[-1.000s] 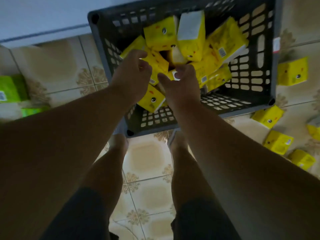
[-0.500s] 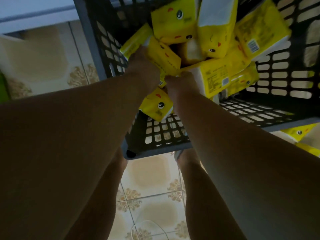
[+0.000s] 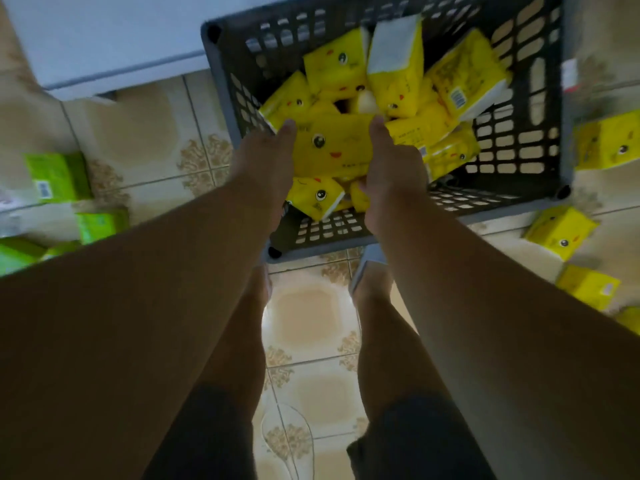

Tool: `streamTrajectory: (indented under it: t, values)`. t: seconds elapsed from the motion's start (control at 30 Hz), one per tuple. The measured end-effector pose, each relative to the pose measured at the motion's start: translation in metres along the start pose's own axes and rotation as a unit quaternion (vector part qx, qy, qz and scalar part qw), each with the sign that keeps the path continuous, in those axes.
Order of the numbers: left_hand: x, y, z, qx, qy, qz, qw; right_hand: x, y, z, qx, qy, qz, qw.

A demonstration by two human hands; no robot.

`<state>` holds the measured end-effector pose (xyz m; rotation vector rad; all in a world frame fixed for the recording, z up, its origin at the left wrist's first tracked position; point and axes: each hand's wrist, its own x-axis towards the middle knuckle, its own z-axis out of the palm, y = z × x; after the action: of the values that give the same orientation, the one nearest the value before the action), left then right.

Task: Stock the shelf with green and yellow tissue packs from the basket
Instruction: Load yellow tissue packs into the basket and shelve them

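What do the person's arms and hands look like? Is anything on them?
Both arms are bare from the frame edge down, with no sleeves showing. The left hand and right hand are bare too: no gloves, and no rings, watch or bands that can be seen. Further down are dark shorts and light slippers.

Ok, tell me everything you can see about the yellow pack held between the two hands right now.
The yellow pack is a soft rectangular tissue pack in glossy-looking wrap, printed with a cartoon face: a dark round eye and a small red mouth. It lies roughly flat, face up, over the near-left part of the grey basket, above other yellow packs. The left hand holds its left edge and the right hand its right edge. Fingers underneath are hidden. Motion blur softens the fine print.
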<state>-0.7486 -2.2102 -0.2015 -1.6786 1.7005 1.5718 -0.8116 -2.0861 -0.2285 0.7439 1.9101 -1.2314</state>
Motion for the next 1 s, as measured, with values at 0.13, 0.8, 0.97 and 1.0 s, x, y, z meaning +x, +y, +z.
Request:
streamTrajectory:
  t: [0.13, 0.8, 0.97, 1.0]
  values:
    - [-0.087, 0.036, -0.027, -0.021, 0.009, 0.003, 1.0, -0.083, -0.046, -0.043, -0.073, -0.039, -0.088, 0.993]
    - [-0.429, 0.138, -0.147, -0.281, -0.06, 0.279, 0.916, -0.451, -0.133, -0.179, 0.021, 0.011, -0.421, 0.907]
    - [-0.492, 0.157, -0.176, -0.273, -0.051, 0.373, 0.885, -0.519, -0.16, -0.187, 0.106, 0.029, -0.461, 0.88]
    - [-0.503, 0.164, -0.178, -0.279, -0.056, 0.384, 0.878, -0.529, -0.167, -0.193, 0.115, 0.022, -0.466, 0.877]
